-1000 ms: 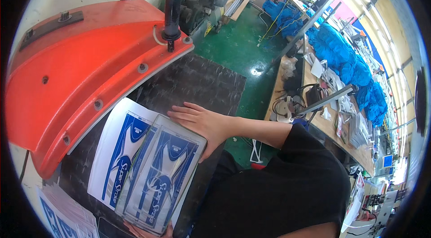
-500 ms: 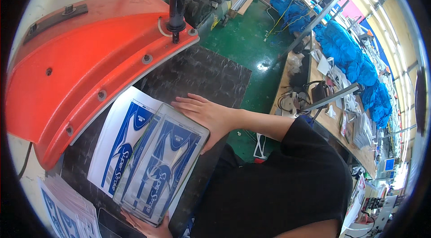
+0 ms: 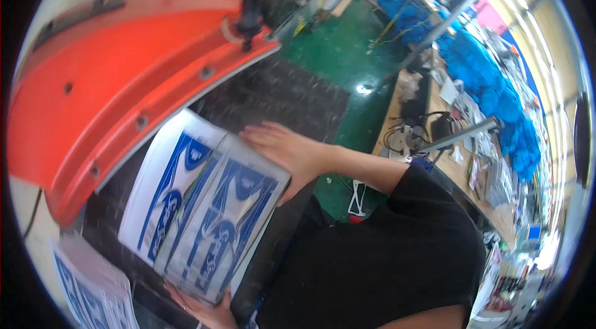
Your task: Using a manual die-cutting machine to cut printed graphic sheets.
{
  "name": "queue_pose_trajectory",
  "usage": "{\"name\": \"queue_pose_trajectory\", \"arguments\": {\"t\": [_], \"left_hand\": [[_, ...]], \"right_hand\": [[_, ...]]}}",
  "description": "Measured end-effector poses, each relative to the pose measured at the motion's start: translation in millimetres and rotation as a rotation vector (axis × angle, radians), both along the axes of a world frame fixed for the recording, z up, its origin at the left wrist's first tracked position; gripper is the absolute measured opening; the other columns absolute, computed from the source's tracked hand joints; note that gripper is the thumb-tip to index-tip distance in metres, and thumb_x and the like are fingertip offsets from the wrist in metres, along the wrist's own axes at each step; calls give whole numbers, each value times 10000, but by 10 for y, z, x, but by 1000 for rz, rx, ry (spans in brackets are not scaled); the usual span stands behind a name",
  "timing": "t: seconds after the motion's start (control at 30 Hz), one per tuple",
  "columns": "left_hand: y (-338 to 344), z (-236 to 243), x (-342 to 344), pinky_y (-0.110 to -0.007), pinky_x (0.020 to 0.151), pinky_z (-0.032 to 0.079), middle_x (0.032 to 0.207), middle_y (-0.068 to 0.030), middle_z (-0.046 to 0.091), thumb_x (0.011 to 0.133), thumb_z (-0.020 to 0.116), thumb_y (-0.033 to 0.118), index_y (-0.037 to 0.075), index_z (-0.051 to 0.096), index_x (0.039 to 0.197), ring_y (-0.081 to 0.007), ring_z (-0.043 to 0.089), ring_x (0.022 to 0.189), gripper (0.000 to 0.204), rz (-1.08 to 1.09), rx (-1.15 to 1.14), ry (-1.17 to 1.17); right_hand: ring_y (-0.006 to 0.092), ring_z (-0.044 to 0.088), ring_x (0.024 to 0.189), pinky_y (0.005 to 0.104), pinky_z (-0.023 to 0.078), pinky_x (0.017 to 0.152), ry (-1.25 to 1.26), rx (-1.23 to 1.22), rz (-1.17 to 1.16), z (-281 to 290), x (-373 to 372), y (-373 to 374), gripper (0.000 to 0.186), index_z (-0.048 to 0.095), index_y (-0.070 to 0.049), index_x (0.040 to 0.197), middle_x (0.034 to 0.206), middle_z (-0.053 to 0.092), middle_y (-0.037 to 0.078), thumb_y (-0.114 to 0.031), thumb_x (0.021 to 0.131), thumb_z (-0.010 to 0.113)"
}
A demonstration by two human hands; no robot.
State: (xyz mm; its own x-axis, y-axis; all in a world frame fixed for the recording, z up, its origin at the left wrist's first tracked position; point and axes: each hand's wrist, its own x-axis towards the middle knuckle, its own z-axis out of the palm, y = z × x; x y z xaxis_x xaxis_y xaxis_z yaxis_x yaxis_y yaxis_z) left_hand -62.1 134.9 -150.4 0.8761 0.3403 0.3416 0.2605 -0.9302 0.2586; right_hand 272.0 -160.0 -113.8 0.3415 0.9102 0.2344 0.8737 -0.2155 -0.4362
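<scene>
A clear rectangular cutting die (image 3: 233,211) with a thin dark rim lies over white sheets printed in blue (image 3: 164,198). Through it the blue print shows. My right hand (image 3: 282,152) grips its far end, fingers along the edge and thumb down the right side. At the near end my left hand (image 3: 205,310) holds the lower edge, its fingers partly hidden under or behind the die. Sheets and die rest on a black board (image 3: 310,93). Motion blurs the picture somewhat.
A large red press arm (image 3: 143,49) with bolts and an upright black handle (image 3: 250,6) overhangs the board's left side. At lower left stands a stack of printed sheets (image 3: 93,285). A cluttered wooden bench (image 3: 447,167) and blue fabric piles (image 3: 484,81) are to the right.
The whole view has shifted slightly and become blurred. Both hands stay at the ends of the cutting die, which has hardly moved relative to the printed sheets.
</scene>
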Motion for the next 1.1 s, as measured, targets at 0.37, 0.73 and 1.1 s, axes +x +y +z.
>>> {"name": "queue_pose_trajectory", "arguments": {"t": [0.37, 0.73, 1.1], "left_hand": [[-348, 380, 310, -522, 1164, 165, 1517, -221, 279, 559, 846, 404, -47, 283, 1442, -402, 208, 1430, 1141, 182, -275, 103], [-508, 516, 156, -513, 1157, 174, 1521, -253, 270, 585, 792, 515, -35, 304, 1451, -412, 211, 1432, 1136, 240, -323, -10], [-549, 369, 177, -557, 1166, 143, 1517, -232, 261, 611, 803, 468, -44, 317, 1433, -419, 175, 1436, 1084, 240, -316, 122]], "right_hand": [[383, 214, 1431, 519, 155, 1165, 32, -148, -41, 160, -2, -8, 1202, 279, 37, 1450, 1512, 266, 227, -572, 562, 812], [385, 193, 1439, 537, 136, 1168, 109, -74, -13, 206, 29, 40, 1199, 271, 25, 1462, 1519, 264, 212, -542, 557, 817], [351, 218, 1437, 521, 165, 1166, 112, -144, -8, 146, 34, -13, 1181, 294, 26, 1448, 1521, 266, 204, -562, 565, 812]]}}
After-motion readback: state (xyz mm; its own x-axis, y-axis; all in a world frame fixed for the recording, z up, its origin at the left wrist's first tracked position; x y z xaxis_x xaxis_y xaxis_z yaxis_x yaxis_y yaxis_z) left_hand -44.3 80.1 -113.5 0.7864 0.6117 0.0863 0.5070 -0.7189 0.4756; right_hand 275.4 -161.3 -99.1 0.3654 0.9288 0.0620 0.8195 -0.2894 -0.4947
